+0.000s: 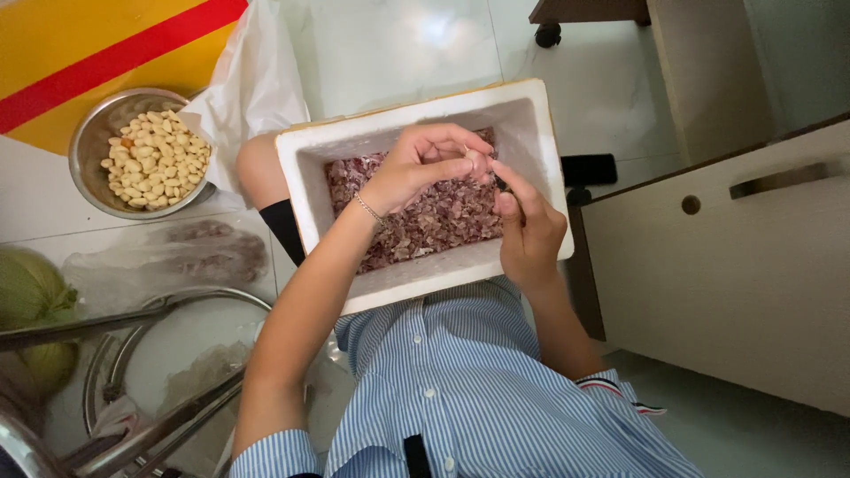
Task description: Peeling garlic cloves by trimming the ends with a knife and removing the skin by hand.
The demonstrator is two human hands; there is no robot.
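A white foam box (pixel 305 190) rests on my knees, its bottom covered with purplish-pink papery skins (pixel 425 221). Above the box my left hand (pixel 416 164) and my right hand (pixel 527 226) meet, fingertips pinching a small pale clove (pixel 479 159) between them. A thin bracelet circles my left wrist. A steel bowl (pixel 88 142) holding several peeled pale cloves (pixel 158 159) stands on the floor to the left.
A white plastic bag (pixel 252 80) lies between bowl and box. A clear bag (pixel 168 257), a green melon (pixel 31 292) and a metal stool frame (pixel 133 389) are at lower left. A cabinet with a handle (pixel 735 257) stands right; a black phone (pixel 589 168) lies beside the box.
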